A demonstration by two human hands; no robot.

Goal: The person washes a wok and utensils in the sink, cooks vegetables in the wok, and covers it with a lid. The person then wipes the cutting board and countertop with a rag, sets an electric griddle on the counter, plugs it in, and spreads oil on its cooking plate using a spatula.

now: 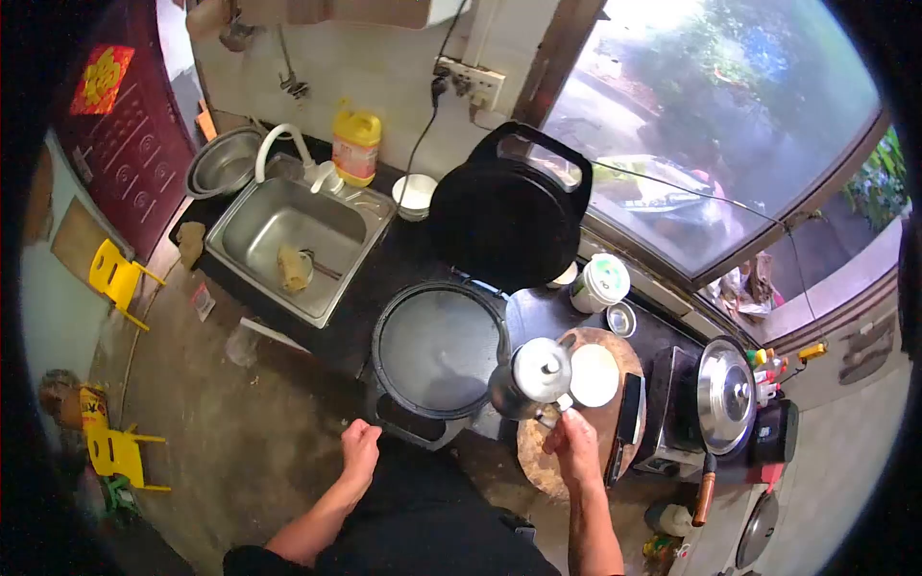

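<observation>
two hands are closed: the right hand (pixel 576 444) round the handle of the pot (pixel 538 384) between griddle (pixel 437 350) and board (pixel 540 463), which seems to call for a steady wrist, the left hand (pixel 360 449) fisted near the griddle.

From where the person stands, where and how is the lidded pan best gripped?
Probably by the wooden handle of the pan, from the near side: it juts past the stove toward the person. The right hand holds a pot, so it would likely need freeing first.
</observation>
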